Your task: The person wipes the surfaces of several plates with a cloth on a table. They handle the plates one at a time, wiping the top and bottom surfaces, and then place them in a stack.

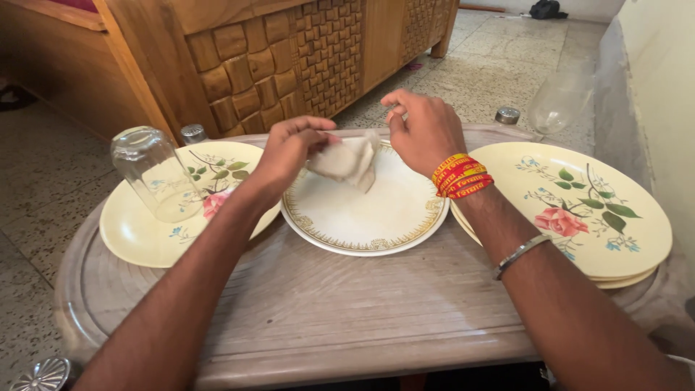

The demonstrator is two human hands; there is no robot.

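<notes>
My left hand [288, 148] and my right hand [422, 129] both pinch a small white cloth [346, 161] above the far part of a white plate with a gold rim [362, 217]. The cloth hangs folded between the two hands, its lower corner close to the plate's surface. The plate lies at the middle of a low round table [340, 304]. My right wrist carries red and yellow threads and a metal bangle.
A cream floral plate [137, 232] lies to the left with an upturned glass [153, 174] on it. Stacked floral plates [579, 210] lie to the right. Two small metal-capped shakers [193, 133] [507, 115] stand behind, a clear glass [557, 101] far right, a carved wooden cabinet [289, 58] beyond.
</notes>
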